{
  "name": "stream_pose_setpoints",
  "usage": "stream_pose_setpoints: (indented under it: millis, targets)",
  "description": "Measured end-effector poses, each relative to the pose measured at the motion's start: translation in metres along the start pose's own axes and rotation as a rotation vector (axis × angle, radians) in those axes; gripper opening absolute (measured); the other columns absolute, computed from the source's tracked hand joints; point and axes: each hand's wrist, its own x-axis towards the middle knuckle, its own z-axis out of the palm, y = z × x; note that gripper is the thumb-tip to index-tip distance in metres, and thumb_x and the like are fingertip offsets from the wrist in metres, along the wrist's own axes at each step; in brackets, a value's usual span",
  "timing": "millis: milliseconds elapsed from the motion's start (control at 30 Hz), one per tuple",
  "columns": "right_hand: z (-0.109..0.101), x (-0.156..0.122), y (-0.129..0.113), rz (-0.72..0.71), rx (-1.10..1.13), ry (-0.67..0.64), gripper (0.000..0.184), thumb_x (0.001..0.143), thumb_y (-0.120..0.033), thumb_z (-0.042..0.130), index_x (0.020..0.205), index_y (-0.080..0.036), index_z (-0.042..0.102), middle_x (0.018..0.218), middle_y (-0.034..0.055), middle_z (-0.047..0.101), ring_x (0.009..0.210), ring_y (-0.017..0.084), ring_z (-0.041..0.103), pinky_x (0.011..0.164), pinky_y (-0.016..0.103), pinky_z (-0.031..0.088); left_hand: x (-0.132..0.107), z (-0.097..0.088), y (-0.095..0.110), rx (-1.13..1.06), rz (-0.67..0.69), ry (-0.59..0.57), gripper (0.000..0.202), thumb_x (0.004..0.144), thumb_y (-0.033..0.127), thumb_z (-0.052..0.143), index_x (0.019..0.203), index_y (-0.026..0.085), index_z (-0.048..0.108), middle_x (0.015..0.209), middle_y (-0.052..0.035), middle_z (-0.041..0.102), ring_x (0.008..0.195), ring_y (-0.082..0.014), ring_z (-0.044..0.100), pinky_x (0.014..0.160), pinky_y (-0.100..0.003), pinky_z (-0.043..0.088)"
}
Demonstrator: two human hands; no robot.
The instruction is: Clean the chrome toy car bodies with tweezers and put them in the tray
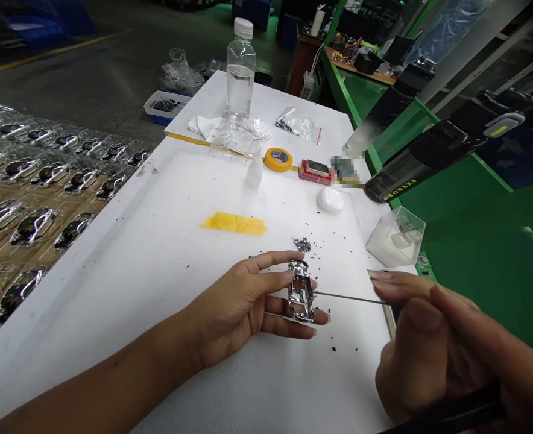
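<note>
Between its thumb and fingers, my left hand (pixel 242 295) holds a small shiny chrome toy car body (pixel 301 295) above the white worktop. Window openings show in the shell. My right hand (pixel 433 343), close to the camera, grips a thin rod-like tool (pixel 350 298) that has a dark handle. The rod's tip reaches the car body's right side; whether it enters an opening cannot be made out. Beyond the left fingertips lies a little heap of dark shiny bits (pixel 302 244), with more specks scattered around.
Yellow tape (pixel 234 223) is stuck to the white worktop (pixel 167 253). Farther back are a tape roll (pixel 278 160), a small white bottle (pixel 254 175), a white case (pixel 330 199) and a water bottle (pixel 240 75). A clear box (pixel 395 238) stands right; trays of car bodies (pixel 31 226) lie left.
</note>
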Motion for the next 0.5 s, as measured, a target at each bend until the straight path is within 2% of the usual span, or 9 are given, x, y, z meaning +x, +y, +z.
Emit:
stream_pose_setpoints:
  millis: [133,333,500]
  targets:
    - [0.001,-0.001,0.01,-0.052,-0.006,-0.125,0.07,0.086,0.0,0.064,0.138,-0.046,0.056,0.125,-0.0061,0.067,0.109,0.017,0.067,0.106,0.036,0.049,0.0,0.0,0.001,-0.015,-0.004,-0.008,0.04,0.099,0.017,0.055,0.138,0.015,0.047,0.108,-0.0148,0.07,0.084,-0.0302,0.079,0.071,-0.035,0.064]
    - [-0.003,0.006,0.02,-0.128,-0.048,-0.209,0.074,0.089,0.001,0.062,0.145,-0.045,0.048,0.127,-0.0073,0.066,0.11,0.011,0.067,0.104,0.024,0.049,0.001,-0.003,0.001,-0.007,0.01,-0.03,0.039,0.098,0.018,0.057,0.136,0.016,0.05,0.107,-0.0149,0.07,0.087,-0.032,0.078,0.071,-0.034,0.064]
    - [0.001,0.013,0.022,-0.146,-0.064,-0.207,0.069,0.091,-0.001,0.061,0.145,-0.043,0.05,0.12,-0.003,0.071,0.099,0.015,0.072,0.096,0.032,0.056,0.0,-0.001,0.0,-0.009,-0.001,-0.008,0.038,0.098,0.015,0.054,0.136,0.015,0.049,0.108,-0.0163,0.071,0.084,-0.0314,0.079,0.068,-0.034,0.064]
